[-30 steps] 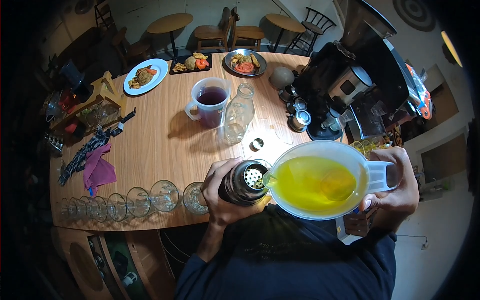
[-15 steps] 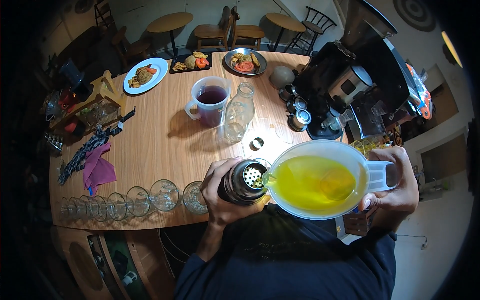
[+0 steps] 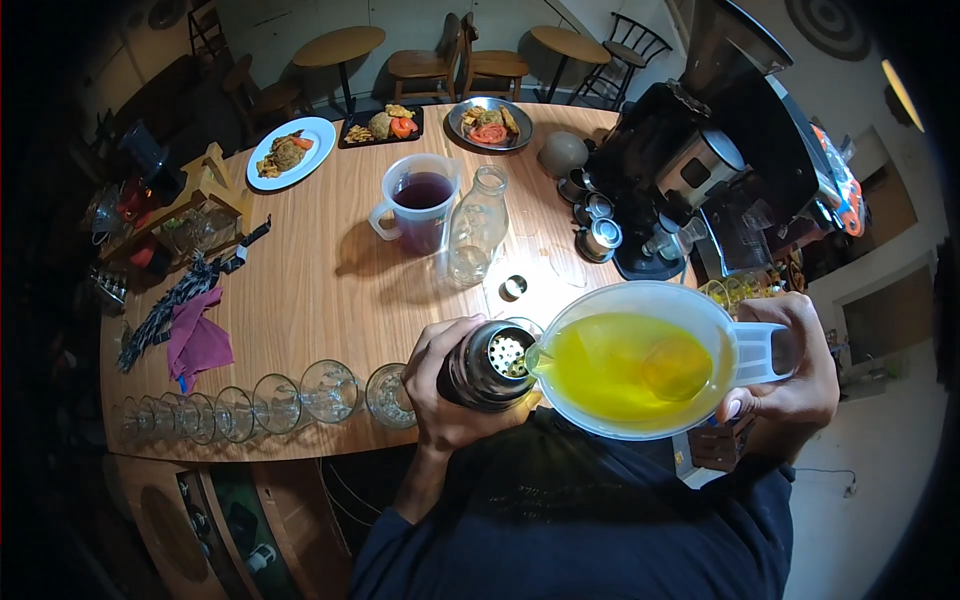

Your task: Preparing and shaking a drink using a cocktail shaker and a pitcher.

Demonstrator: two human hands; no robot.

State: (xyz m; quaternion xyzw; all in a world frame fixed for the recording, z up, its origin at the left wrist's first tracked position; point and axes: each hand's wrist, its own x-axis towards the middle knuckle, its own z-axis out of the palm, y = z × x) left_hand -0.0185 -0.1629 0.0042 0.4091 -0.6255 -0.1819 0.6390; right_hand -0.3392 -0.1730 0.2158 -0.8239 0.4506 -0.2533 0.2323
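Gripping the handle (image 3: pixel 746 355), the right hand (image 3: pixel 806 368) lies right of the pitcher (image 3: pixel 650 297) (left hand (image 3: pixel 432 395) clasps shaker (image 3: pixel 478 375)).

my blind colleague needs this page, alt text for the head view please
A person's right hand holds a translucent jug of yellow liquid, its spout at the perforated top of a dark shaker gripped in the left hand. On the wooden table are a jug of purple liquid, a glass bottle, a row of glasses and dishes of food.

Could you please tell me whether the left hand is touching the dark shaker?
Touching: in the head view, the left hand wraps around the side of the dark shaker.
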